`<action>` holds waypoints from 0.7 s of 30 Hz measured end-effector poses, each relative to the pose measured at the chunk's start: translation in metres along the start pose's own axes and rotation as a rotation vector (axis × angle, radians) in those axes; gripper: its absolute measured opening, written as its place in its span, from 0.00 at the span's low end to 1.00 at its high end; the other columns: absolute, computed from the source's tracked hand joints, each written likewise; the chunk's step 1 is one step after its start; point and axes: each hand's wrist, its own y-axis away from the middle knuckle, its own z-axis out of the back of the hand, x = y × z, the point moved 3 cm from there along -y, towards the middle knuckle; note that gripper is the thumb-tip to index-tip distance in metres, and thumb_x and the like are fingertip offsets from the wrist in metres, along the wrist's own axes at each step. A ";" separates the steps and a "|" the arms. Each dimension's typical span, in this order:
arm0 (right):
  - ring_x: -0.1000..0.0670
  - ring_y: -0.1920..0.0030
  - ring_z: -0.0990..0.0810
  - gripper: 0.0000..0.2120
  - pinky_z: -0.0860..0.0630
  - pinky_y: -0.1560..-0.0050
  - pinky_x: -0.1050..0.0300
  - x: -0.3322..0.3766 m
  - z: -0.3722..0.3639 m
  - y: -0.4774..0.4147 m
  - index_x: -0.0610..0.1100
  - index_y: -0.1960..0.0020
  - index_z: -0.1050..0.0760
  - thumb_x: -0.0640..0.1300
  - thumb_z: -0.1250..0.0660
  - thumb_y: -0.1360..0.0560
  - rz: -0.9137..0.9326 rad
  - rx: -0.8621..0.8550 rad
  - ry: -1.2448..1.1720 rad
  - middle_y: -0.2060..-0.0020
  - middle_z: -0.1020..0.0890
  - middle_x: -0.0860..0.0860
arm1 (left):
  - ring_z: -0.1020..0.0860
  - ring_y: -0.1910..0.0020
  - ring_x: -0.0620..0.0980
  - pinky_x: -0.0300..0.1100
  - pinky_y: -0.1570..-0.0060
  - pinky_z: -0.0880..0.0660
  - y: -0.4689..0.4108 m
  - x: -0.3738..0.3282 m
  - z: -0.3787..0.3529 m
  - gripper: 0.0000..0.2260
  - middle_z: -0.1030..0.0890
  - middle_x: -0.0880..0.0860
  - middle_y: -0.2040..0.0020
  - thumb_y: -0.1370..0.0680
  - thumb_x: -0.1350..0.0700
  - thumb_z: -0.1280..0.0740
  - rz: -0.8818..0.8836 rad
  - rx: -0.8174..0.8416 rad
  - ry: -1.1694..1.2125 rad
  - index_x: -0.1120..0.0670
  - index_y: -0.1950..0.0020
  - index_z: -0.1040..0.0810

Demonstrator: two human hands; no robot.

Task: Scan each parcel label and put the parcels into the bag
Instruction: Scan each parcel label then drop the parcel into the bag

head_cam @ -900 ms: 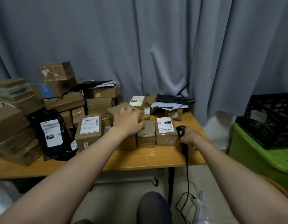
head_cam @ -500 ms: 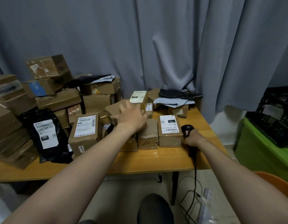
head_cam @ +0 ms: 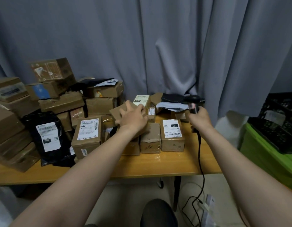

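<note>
Many cardboard parcels crowd a wooden table. My left hand lies on top of a plain brown box in the middle of the pile, fingers curled over its far edge. My right hand grips a black corded barcode scanner, lifted above the table at the right. Below the scanner stands a small box with a white label marked 150. Between that and my left hand is another small brown box. No bag is in view.
A labelled box and a black poly mailer stand at left before stacked cartons. A grey curtain hangs behind. A black crate rests on a green bin at right. The scanner cable hangs off the table edge.
My right hand has lifted the scanner off the table, up and towards the back. My left hand has stayed on the plain brown box.
</note>
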 end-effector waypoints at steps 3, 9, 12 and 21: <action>0.43 0.59 0.20 0.03 0.21 0.60 0.46 0.036 -0.011 0.016 0.46 0.48 0.23 0.40 0.32 0.21 -0.009 0.096 -0.200 0.58 0.20 0.44 | 0.43 0.26 0.65 0.67 0.34 0.34 0.007 0.009 0.025 0.08 0.47 0.49 0.22 0.21 0.41 0.32 -0.054 -0.082 0.178 0.37 0.43 0.27; 0.48 0.65 0.16 0.11 0.23 0.71 0.58 0.085 -0.061 0.048 0.39 0.38 0.24 0.36 0.33 0.20 -0.050 0.302 -0.511 0.54 0.17 0.42 | 0.27 0.33 0.51 0.47 0.39 0.29 0.023 0.021 0.077 0.08 0.26 0.46 0.36 0.22 0.44 0.28 -0.100 -0.177 0.840 0.41 0.44 0.22; 0.43 0.49 0.14 0.14 0.14 0.58 0.49 0.104 -0.085 0.062 0.44 0.36 0.25 0.39 0.30 0.20 -0.010 0.324 -0.557 0.46 0.16 0.44 | 0.22 0.44 0.46 0.43 0.51 0.26 0.030 0.024 0.090 0.09 0.21 0.45 0.43 0.19 0.46 0.31 -0.062 -0.203 1.043 0.45 0.41 0.23; 0.54 0.44 0.19 0.13 0.22 0.44 0.54 0.140 -0.100 0.095 0.47 0.36 0.22 0.43 0.29 0.20 0.381 0.162 -0.314 0.47 0.16 0.53 | 0.23 0.42 0.55 0.62 0.40 0.21 0.027 0.065 0.119 0.27 0.26 0.53 0.39 0.25 0.42 0.26 0.180 -0.031 1.080 0.50 0.32 0.32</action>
